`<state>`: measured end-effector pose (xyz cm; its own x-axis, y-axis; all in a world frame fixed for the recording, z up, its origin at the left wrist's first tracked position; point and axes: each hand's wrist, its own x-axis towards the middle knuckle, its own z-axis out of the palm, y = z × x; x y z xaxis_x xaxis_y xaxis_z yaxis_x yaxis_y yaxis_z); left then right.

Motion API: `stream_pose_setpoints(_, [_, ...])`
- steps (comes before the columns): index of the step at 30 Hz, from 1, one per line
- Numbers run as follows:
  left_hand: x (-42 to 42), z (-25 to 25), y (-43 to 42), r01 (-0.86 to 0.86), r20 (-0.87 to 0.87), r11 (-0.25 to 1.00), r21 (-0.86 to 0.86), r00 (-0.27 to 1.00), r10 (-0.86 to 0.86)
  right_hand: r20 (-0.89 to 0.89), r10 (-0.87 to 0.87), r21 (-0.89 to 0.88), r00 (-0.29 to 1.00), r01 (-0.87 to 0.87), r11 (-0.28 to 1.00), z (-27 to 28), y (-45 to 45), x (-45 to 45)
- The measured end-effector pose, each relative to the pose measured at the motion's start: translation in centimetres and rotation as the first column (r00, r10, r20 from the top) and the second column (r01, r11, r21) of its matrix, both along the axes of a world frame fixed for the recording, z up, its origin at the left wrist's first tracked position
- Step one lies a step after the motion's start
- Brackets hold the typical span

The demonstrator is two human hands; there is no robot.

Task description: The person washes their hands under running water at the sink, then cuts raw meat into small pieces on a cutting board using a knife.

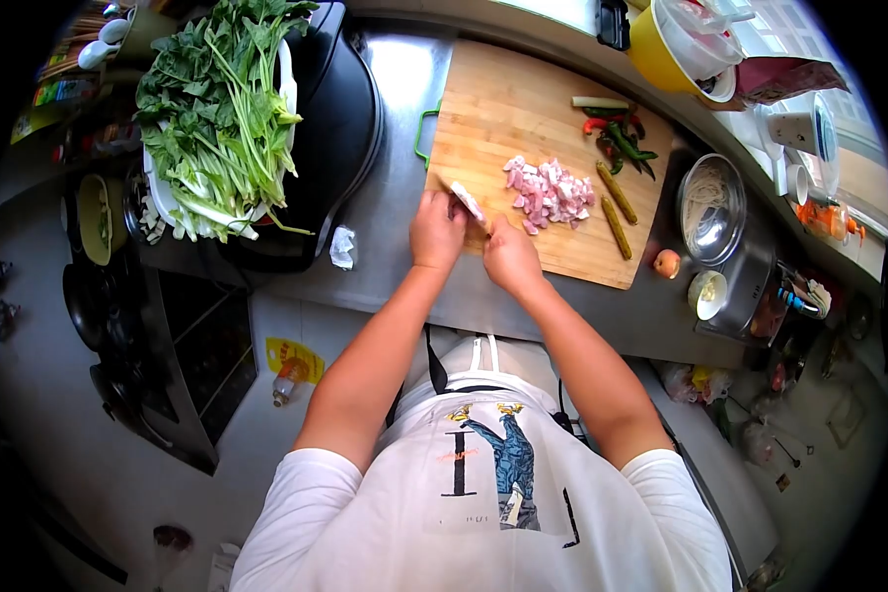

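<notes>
My right hand [513,259] is closed around the handle of what looks like a knife [445,184], its blade seen nearly edge-on and pointing up and left over the near left part of the wooden cutting board [493,89]. Along the blade lies a strip of pinkish-white meat [468,201]. Curled fingers of my left hand [438,229] press against the blade and meat; their tips are partly hidden. Just right of the hands is a pile of diced pink meat [550,194]. Two greenish-brown pickled-looking strips [617,212] lie beside it.
Red and green peppers [624,138] and a pale stalk [600,103] lie at the board's far right. Further right are a metal bowl [712,209], a reddish round fruit or vegetable [667,263] and a small white bowl [707,295]. Leafy greens [229,109] fill a container at left.
</notes>
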<state>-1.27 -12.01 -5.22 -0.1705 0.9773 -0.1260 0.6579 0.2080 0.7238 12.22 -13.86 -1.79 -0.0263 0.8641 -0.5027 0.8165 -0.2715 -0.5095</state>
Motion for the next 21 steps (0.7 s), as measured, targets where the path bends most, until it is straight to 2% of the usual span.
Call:
stream_pose_setpoints(4, [0.2,0.2,0.1,-0.019,-0.009,1.0,-0.005,1.0,0.018,0.015,-0.011,0.008,1.0,0.01,1.0,0.7,-1.2,0.6])
stream_pose_setpoints(6, [0.3,0.2,0.2,-0.024,0.009,1.0,-0.001,1.0,0.024,0.052,0.021,-0.15,0.998,-0.013,0.989,1.8,-2.3,1.4])
stream_pose_setpoints(8, [0.4,0.1,-0.1,-0.036,0.028,0.999,-0.015,0.999,0.037,0.057,0.04,-0.168,0.998,-0.03,0.985,1.5,-2.1,1.3])
stream_pose_setpoints(11, [0.3,-0.2,-0.1,0.004,-0.001,1.0,-0.004,1.0,-0.005,-0.018,-0.001,0.023,1.0,0.001,1.0,-0.9,0.5,-1.0])
stream_pose_setpoints(13, [0.2,0.3,0.1,0.022,-0.035,0.997,-0.081,0.999,-0.025,-0.043,-0.004,0.021,0.999,0.004,1.0,-0.3,1.8,-1.8])
stream_pose_setpoints(15, [0.3,0.5,0.2,0.003,-0.013,0.999,-0.051,1.0,-0.004,-0.06,-0.019,0.022,0.998,0.02,1.0,0.1,1.8,-1.7])
stream_pose_setpoints(20, [0.2,-0.1,0.1,-0.074,0.058,0.997,0.021,0.996,0.072,0.011,-0.03,-0.13,0.999,0.031,0.991,1.0,-3.1,1.9])
stream_pose_setpoints(21, [0.0,-0.2,0.1,-0.053,0.036,0.999,0.007,0.998,0.053,0.019,-0.008,-0.054,1.0,0.009,0.998,0.1,-3.0,1.7])
